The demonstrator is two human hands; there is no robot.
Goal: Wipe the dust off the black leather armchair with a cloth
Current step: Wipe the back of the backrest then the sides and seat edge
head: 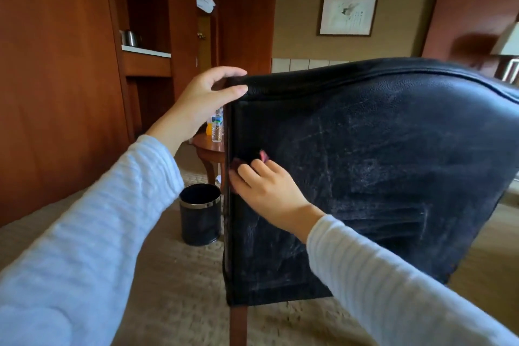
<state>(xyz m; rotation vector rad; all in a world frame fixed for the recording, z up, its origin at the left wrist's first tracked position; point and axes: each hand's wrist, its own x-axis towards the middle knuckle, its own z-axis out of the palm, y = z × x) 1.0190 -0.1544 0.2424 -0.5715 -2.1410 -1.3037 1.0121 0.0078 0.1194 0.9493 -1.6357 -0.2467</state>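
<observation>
I see the black leather armchair [365, 166] from behind; its back panel fills the center and right of the head view. My right hand [266, 188] is pressed on this panel, near the left edge and about mid height, w/ the fingers closed down on a dark red cloth [263, 155]. The cloth is between palm and leather; only small bits show above the knuckles and by the thumb, the rest is hidden under the hand, so I cannot tell its shape.

My left hand [207, 98] holds the top left corner of the backrest, thumb on the near face, fingers curled over the top edge. It is clamped on the chair, well above the right hand.

The leather has pale dusty streaks over most of the panel, esp. to the right of the cloth and lower down. To the right there is a lot of open panel. To the left the cloth is almost at the vertical side seam.

Left of the chair stand a black waste bin [200, 216] w/ metal rim on the carpet [168, 289], and behind it a small wood side table [209, 149] w/ a plastic bottle [217, 126], partly covered by my left wrist. One wooden chair leg [238, 323] shows at the bottom, cut off by the frame. The right side of the chair also runs out of frame.
</observation>
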